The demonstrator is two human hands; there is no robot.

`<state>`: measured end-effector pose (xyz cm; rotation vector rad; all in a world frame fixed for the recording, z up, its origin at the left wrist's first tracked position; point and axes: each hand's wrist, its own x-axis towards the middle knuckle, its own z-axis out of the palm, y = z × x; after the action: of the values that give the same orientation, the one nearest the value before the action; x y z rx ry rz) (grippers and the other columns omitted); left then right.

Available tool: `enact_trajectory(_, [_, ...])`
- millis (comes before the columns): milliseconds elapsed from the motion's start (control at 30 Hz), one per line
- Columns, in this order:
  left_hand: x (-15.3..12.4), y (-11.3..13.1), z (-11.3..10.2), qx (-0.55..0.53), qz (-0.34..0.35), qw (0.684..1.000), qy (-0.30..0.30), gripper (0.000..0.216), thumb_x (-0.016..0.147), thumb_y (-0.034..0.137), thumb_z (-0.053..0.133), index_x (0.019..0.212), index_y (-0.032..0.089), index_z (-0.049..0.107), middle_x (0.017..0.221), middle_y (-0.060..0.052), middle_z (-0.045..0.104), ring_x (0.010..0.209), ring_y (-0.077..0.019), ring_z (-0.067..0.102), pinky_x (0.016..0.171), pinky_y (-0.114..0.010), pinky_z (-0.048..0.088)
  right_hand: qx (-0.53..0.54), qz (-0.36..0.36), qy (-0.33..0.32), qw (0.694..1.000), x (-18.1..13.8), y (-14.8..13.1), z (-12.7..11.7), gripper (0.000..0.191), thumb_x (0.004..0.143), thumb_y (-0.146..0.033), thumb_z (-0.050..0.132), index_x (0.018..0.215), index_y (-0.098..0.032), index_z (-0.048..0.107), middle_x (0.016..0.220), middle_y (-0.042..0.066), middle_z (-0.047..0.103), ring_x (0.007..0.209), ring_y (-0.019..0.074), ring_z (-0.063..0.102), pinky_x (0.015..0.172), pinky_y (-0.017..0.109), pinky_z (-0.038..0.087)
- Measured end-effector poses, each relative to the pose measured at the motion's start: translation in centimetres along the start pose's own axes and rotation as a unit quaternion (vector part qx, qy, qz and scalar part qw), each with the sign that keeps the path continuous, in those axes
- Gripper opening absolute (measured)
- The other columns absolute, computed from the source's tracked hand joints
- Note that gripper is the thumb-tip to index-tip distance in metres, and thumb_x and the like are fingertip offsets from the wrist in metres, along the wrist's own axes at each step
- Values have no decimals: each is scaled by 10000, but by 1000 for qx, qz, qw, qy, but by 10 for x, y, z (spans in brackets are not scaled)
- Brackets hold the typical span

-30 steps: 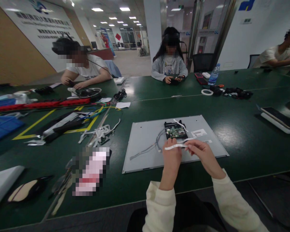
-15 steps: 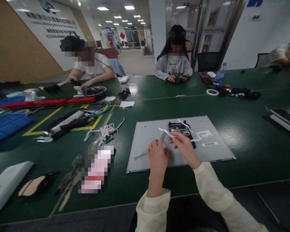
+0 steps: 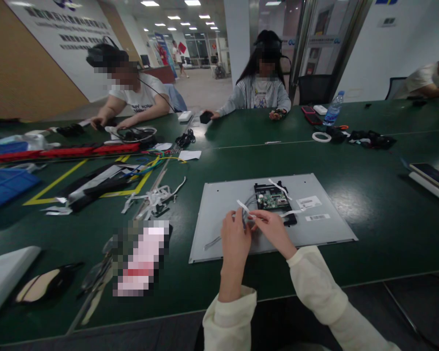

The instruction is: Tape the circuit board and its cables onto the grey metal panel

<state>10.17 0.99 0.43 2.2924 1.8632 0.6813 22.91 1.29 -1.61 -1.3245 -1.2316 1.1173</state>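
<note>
A flat grey metal panel (image 3: 322,226) lies on the green table, bearing a black frame with a green circuit board (image 3: 272,201). A grey cable (image 3: 212,242) runs from the board leftward across the panel, partly behind my fingers. My left hand (image 3: 236,239) is curled around the cable. Between the fingertips of my right hand (image 3: 274,229) is a narrow white strip (image 3: 242,205), whose end sticks up beside the left fingers. More white strips stick to the board: one at its top (image 3: 278,187), another at its lower edge (image 3: 291,213).
Left of the panel are a tangle of white strips (image 3: 157,200) and a pixelated pink object (image 3: 144,256). Farther left lie a blue tray (image 3: 9,187) and a white box (image 3: 12,278). A water bottle (image 3: 334,109) and a tape roll (image 3: 321,137) stand across the table, near co-workers.
My right hand has come down and left with the white strip, close against my left hand, uncovering the circuit board. Across the table, a co-worker has reached sideways with a dark object.
</note>
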Motion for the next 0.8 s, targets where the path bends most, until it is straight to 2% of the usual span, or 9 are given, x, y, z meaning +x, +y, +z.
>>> enact_trajectory(267, [3,3,-2,-11,-38,999,-7,422,862,104,467,1274,195,448,1153,-102,512,905,-197,600,761,-293,483,15,-4,-1,1000,-2,-1,-2,301,821,-308,551,1057,-162,665,999,79,712,621,151,679,642,278,539])
enact_trajectory(600, [6,3,-4,76,-35,996,7,285,876,135,464,1107,203,616,1136,-99,570,1004,-252,542,800,-348,452,-11,-20,-10,1000,-1,1,1,286,837,-285,535,1045,-147,675,995,68,714,595,133,675,600,243,529])
enact_trajectory(800, [8,2,-1,31,-29,999,8,276,880,152,465,1116,184,604,1175,-106,577,1040,-266,545,850,-389,467,-27,-30,-12,999,-1,-2,2,276,840,-265,536,1034,-146,692,981,62,718,594,127,671,609,235,532])
